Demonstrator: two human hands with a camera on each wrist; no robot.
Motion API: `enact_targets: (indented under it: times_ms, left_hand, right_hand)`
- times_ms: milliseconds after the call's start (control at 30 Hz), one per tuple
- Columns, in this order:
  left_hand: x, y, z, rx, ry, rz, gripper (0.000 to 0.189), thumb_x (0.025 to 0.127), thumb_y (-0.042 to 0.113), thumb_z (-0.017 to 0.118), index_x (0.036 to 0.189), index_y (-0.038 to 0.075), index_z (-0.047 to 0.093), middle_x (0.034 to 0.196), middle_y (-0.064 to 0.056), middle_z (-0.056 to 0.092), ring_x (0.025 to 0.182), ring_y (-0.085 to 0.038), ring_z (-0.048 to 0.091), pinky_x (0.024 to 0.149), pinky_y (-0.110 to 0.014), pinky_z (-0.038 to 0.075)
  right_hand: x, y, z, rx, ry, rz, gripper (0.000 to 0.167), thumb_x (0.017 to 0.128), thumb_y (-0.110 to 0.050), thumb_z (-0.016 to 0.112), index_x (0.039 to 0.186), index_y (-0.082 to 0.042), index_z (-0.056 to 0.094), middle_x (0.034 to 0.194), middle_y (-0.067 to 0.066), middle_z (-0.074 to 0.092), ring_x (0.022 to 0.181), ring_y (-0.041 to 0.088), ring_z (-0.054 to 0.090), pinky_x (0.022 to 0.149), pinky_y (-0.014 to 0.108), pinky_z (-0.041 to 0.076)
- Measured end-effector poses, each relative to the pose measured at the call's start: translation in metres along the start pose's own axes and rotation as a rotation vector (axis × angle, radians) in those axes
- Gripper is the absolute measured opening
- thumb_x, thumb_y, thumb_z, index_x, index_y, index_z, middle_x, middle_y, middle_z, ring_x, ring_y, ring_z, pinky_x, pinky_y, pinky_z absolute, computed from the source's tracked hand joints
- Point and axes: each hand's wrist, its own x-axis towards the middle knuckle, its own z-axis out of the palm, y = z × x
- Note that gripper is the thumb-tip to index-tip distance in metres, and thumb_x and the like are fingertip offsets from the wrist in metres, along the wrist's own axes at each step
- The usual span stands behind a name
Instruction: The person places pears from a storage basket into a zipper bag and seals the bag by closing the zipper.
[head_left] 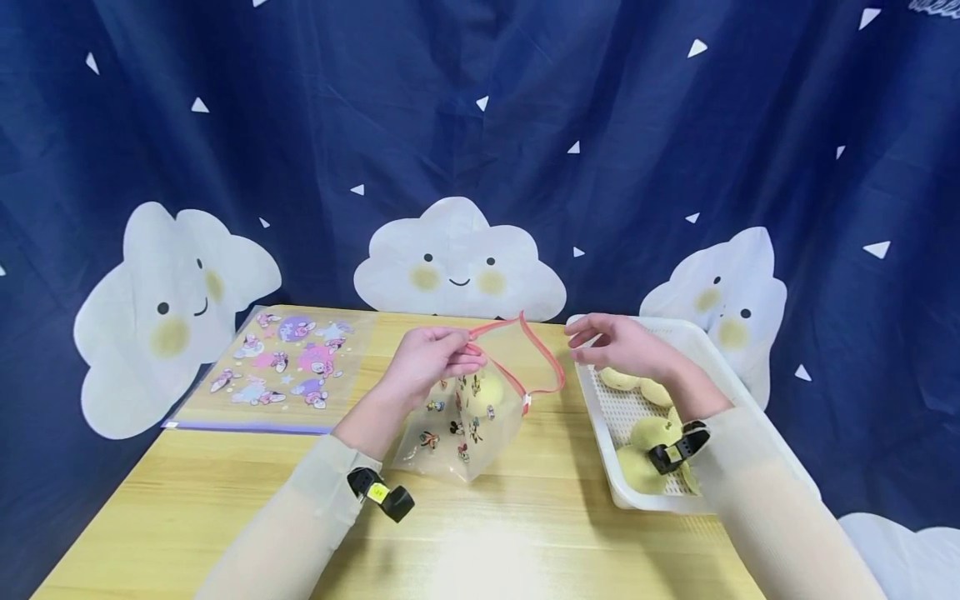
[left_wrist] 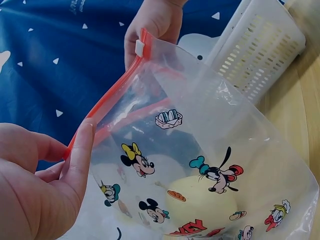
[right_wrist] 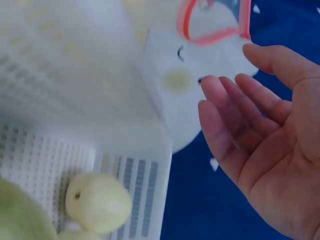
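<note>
My left hand (head_left: 438, 358) pinches the red zip rim of a clear slider bag (head_left: 450, 433) printed with cartoon characters. The bag's mouth gapes toward the right, and its white slider (left_wrist: 140, 48) sits at the rim's far corner. Inside it lies one round, pale yellow fruit (left_wrist: 200, 202), seen through the plastic. My right hand (head_left: 626, 343) is over the left rim of a white plastic basket (head_left: 592, 417), fingers loosely bent and nothing in them. Several similar fruits (right_wrist: 99, 202) lie in the basket, partly covered by my right forearm in the head view.
A second bag (head_left: 285, 362), flat, with pink and purple prints and a purple zip edge, lies on the wooden table (head_left: 187, 517) at the left. Behind the table hangs a dark blue curtain (head_left: 465, 50) with white clouds. Both wrists wear black strapped cameras.
</note>
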Motion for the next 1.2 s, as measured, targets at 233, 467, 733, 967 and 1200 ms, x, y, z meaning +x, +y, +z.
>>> enact_targets:
  times_ms: [233, 467, 733, 967, 1200]
  left_hand:
    - [-0.001, 0.001, -0.001, 0.004, 0.002, -0.008, 0.028, 0.112, 0.007, 0.058, 0.126, -0.013, 0.07, 0.086, -0.009, 0.082, 0.08, -0.013, 0.082, 0.082, -0.026, 0.068]
    - [-0.002, -0.001, -0.002, -0.004, -0.001, -0.013, 0.028, 0.112, 0.007, 0.057, 0.126, -0.014, 0.07, 0.085, -0.008, 0.081, 0.079, -0.013, 0.082, 0.081, -0.026, 0.068]
    - [-0.001, -0.002, -0.001, -0.006, 0.003, -0.011, 0.029, 0.112, 0.006, 0.057, 0.129, -0.014, 0.069, 0.088, -0.009, 0.08, 0.079, -0.014, 0.082, 0.081, -0.026, 0.069]
    - [-0.002, -0.002, -0.001, -0.01, -0.002, -0.011, 0.029, 0.112, 0.006, 0.057, 0.129, -0.014, 0.069, 0.087, -0.009, 0.08, 0.079, -0.014, 0.082, 0.081, -0.027, 0.069]
    - [-0.002, -0.001, -0.001, -0.01, -0.013, -0.013, 0.029, 0.113, 0.007, 0.057, 0.13, -0.014, 0.068, 0.088, -0.009, 0.08, 0.08, -0.014, 0.082, 0.082, -0.027, 0.069]
  right_hand:
    - [-0.003, 0.025, -0.021, -0.055, 0.049, 0.081, 0.046, 0.103, -0.021, 0.076, 0.14, 0.003, 0.066, 0.131, 0.023, 0.075, 0.104, 0.022, 0.074, 0.086, 0.036, 0.067]
    - [-0.005, 0.053, -0.032, -0.19, 0.075, 0.14, 0.049, 0.104, -0.024, 0.074, 0.14, 0.008, 0.064, 0.135, 0.029, 0.072, 0.118, 0.039, 0.072, 0.099, 0.049, 0.062]
    - [-0.013, 0.087, -0.041, -0.323, 0.059, 0.204, 0.053, 0.101, -0.026, 0.075, 0.138, 0.011, 0.064, 0.136, 0.037, 0.068, 0.129, 0.053, 0.064, 0.113, 0.065, 0.052]
    - [-0.02, 0.097, -0.046, -0.389, -0.032, 0.298, 0.062, 0.099, -0.028, 0.077, 0.143, 0.013, 0.059, 0.142, 0.038, 0.063, 0.128, 0.053, 0.062, 0.113, 0.066, 0.051]
    - [-0.03, 0.104, -0.043, -0.367, -0.147, 0.435, 0.077, 0.099, -0.04, 0.077, 0.161, -0.004, 0.048, 0.162, 0.032, 0.049, 0.141, 0.049, 0.052, 0.119, 0.07, 0.045]
